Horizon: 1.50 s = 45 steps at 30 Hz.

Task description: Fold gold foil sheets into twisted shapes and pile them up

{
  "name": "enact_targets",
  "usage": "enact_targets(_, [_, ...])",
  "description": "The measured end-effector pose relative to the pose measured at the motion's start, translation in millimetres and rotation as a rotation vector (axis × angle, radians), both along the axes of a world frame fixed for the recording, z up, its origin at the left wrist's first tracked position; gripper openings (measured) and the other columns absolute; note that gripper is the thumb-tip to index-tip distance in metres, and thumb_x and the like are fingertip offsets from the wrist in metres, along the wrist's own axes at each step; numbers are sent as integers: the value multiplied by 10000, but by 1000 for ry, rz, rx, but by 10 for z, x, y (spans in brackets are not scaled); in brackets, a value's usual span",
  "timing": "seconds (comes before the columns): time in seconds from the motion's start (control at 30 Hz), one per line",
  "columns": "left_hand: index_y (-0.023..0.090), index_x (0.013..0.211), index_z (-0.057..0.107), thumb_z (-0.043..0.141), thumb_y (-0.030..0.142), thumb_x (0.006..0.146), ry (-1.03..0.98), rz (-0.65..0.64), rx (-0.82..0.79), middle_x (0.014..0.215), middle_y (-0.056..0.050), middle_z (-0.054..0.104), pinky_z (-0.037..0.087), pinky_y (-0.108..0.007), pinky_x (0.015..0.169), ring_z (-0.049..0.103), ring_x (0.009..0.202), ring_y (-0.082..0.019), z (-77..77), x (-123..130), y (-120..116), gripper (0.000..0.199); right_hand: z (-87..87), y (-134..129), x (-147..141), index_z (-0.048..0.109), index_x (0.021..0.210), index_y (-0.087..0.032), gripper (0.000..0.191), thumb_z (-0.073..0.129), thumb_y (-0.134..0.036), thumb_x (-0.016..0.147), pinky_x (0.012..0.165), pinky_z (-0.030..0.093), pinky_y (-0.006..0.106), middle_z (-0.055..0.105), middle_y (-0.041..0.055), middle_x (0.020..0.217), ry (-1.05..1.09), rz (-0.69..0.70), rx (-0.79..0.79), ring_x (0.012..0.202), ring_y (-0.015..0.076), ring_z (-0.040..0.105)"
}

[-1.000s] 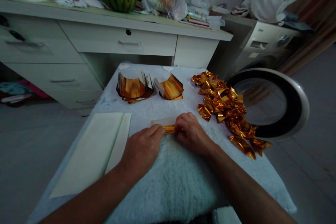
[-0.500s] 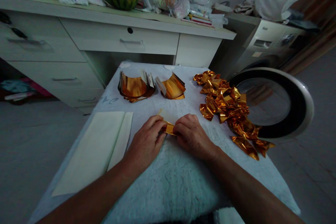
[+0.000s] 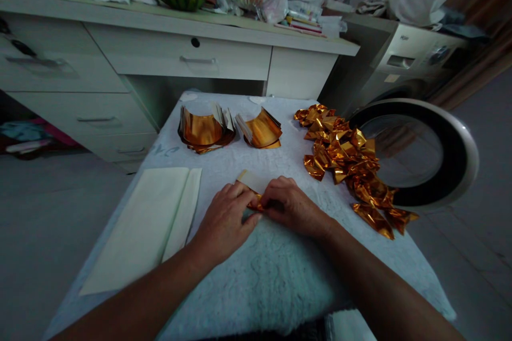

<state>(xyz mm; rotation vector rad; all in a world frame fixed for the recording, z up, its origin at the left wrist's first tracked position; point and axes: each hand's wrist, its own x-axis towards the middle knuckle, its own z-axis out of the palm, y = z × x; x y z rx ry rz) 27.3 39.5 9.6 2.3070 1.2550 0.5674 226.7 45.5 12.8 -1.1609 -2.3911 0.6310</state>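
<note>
Strip of folded, shiny gold foil paper (image 3: 257,204) sits between your two hands, low over the pale blue, fuzzy cloth (image 3: 248,287) in front of you. Its long axis runs crosswise on a slant, the left end pointing away from you and the right end pointing nearer to you; a pale, flat flap (image 3: 250,179) extends from its far side. Your left hand (image 3: 226,217) curls its fingers over the left part, thumb stretched toward the right along the near side; you cannot tell whether that thumb presses on the foil. Your right hand (image 3: 291,205) pinches the right end between thumb and bent fingers, which partly hide it. Beyond your hands stand two curved stacks of gold foil sheets, a larger one on the left (image 3: 203,130) and a smaller one on the right (image 3: 263,132). Folded white paper (image 3: 138,224) lies to your left, and a heap of crinkled gold foil pieces (image 3: 342,152) to your right.
</note>
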Motion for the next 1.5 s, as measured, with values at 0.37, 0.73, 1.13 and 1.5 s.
enact_targets(0.37, [200,797,611,628,132,834,-12,15,-15,913,-38,608,436,-410,823,543,912,-241,-67,12,31,80,41,40,144,662,846,-198,88,714,-131,825,822,353,337,619,14,875,20,-54,-98,896,184,517])
enact_targets(0.73, [182,832,643,494,194,934,65,52,40,922,-64,596,468,-415,831,532,895,-234,-8,56,11,181,78,12,43,662,818,-173,60,636,-163,871,838,359,356,581,46,910,-67,-178,-121,912,200,492])
enact_targets(1.13, [162,824,625,510,186,916,144,102,88,964,-102,573,490,-458,855,530,918,-264,-57,98,-10,149,39,5,-43,630,700,-171,127,662,-158,823,822,347,369,563,44,883,-77,-306,-134,892,202,469])
enact_targets(1.5, [173,809,617,560,181,888,163,123,108,936,-91,565,489,-447,851,529,904,-257,-50,109,-11,98,25,14,-74,620,662,-168,141,684,-128,780,810,369,370,572,52,917,-37,-363,-153,892,204,471])
